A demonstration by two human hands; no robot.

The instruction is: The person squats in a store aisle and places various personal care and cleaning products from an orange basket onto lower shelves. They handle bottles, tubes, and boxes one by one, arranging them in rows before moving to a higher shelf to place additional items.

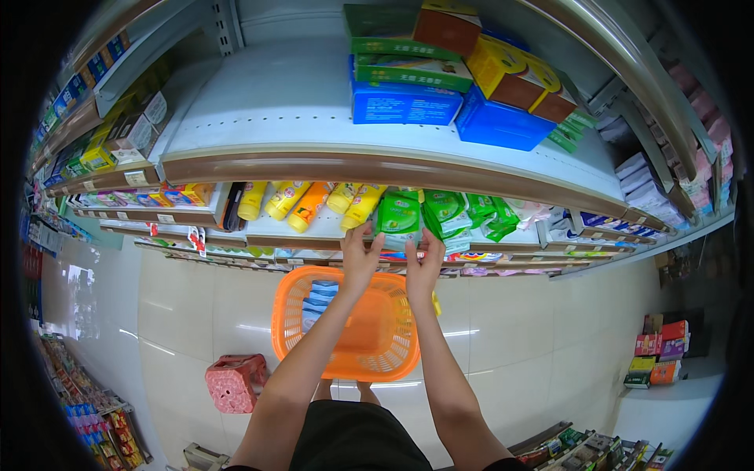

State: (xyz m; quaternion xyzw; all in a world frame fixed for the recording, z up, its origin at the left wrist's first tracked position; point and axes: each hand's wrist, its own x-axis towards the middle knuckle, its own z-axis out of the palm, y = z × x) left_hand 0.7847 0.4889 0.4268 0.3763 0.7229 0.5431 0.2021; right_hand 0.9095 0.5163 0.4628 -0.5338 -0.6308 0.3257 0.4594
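Both arms reach forward to a store shelf, over an orange plastic basket (347,372). My left hand (359,256) is at the lower left corner of a green-and-white soft packet (399,216), fingers apart. On the packet's other side is my right hand (425,259), its fingers also spread near the lower right corner. Whether the fingertips touch the packet is hard to tell. More green packets (447,212) lie to the right. Several yellow bottles (362,207) and an orange bottle (312,206) lean in a row to the left. Inside the basket are blue-and-white packets (321,300).
Above the packets juts an upper shelf with a brown front edge (389,173), holding blue boxes (406,103) and green boxes (412,73). A red stool (232,385) stands on the tiled floor (512,329) to the left. Stacked cartons (657,353) are at the right.
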